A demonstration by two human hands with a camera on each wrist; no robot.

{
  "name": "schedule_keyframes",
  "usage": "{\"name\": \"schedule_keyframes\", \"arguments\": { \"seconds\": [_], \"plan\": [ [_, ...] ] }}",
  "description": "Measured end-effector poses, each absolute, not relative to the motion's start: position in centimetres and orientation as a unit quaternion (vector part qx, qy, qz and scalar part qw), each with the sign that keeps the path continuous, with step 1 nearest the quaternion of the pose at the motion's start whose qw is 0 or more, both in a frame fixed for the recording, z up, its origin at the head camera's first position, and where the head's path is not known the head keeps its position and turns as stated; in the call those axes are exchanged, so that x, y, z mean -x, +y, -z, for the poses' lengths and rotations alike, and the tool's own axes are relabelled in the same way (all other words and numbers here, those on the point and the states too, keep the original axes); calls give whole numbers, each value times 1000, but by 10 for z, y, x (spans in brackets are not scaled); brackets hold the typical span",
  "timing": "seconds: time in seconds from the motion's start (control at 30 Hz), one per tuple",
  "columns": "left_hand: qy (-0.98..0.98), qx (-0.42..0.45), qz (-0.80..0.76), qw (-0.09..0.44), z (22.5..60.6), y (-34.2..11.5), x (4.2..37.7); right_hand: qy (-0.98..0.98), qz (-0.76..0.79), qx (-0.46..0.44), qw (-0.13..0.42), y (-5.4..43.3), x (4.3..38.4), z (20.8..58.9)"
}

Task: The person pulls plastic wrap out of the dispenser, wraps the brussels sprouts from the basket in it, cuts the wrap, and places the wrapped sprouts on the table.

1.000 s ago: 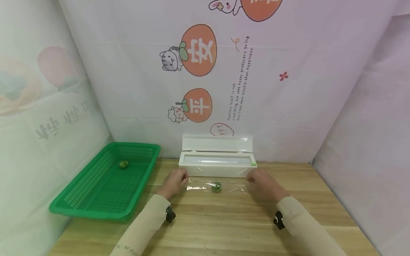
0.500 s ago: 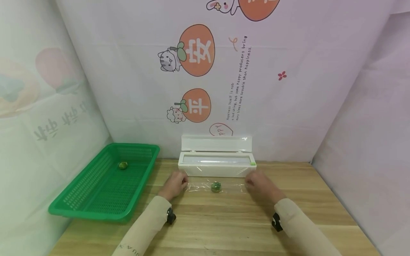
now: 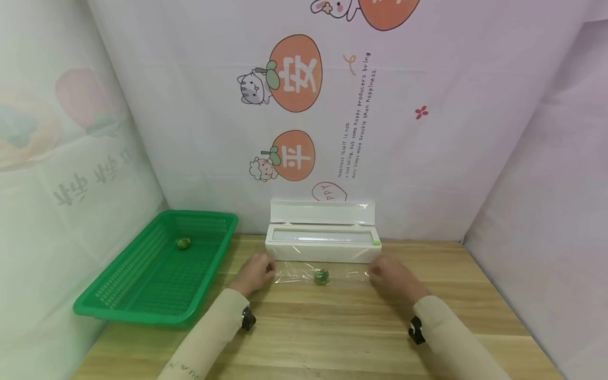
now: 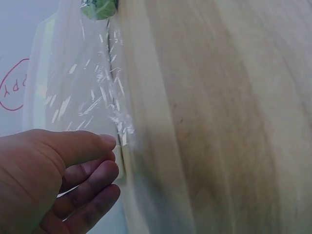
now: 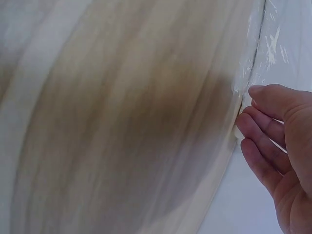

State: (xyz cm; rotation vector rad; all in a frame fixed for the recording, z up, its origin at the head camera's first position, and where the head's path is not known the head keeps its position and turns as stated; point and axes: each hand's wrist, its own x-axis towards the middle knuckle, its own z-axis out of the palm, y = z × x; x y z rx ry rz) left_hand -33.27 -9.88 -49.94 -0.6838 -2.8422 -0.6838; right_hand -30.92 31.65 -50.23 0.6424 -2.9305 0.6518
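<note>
A strip of clear cling film (image 3: 292,274) stretches between the two hands, just in front of a white cling film box (image 3: 323,253) with its lid up. Under or within the film sits a small green Brussels sprout (image 3: 321,277), partly visible at the top of the left wrist view. My left hand (image 3: 254,273) pinches the film's left end between thumb and index finger, the other fingers curled below. At the opposite end, my right hand (image 3: 395,275) pinches the film (image 5: 273,46) in the same way; its index finger is mostly hidden behind the thumb.
On the left stands a green plastic basket (image 3: 187,311) with another sprout (image 3: 183,243) inside. The wooden table (image 3: 323,338) ends at a printed white cloth (image 3: 404,174) behind the box. More cloth hangs along both sides.
Both hands have drawn slightly apart, the left to the left and the right to the right, still pinching the film. The sprout, box and basket stay in place.
</note>
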Motion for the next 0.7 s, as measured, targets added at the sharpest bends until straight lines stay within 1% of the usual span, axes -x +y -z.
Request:
{"name": "schedule_keyframes", "arguments": {
  "seconds": [0.2, 0.43, 0.57, 0.7],
  "plan": [
    [-945, 226, 224, 71, 487, -102, 329, -953, -240, -183, 15, 325, 307, 496],
    [-925, 298, 212, 100, 484, -96, 326, -953, -235, -187, 35, 327, 303, 490],
    [-917, 323, 221, 75, 484, -85, 320, -950, -227, -204, 58, 326, 302, 483],
    [-910, 336, 238, 46, 479, -69, 312, -946, -191, -248, 89, 316, 304, 473]
  ]
}}
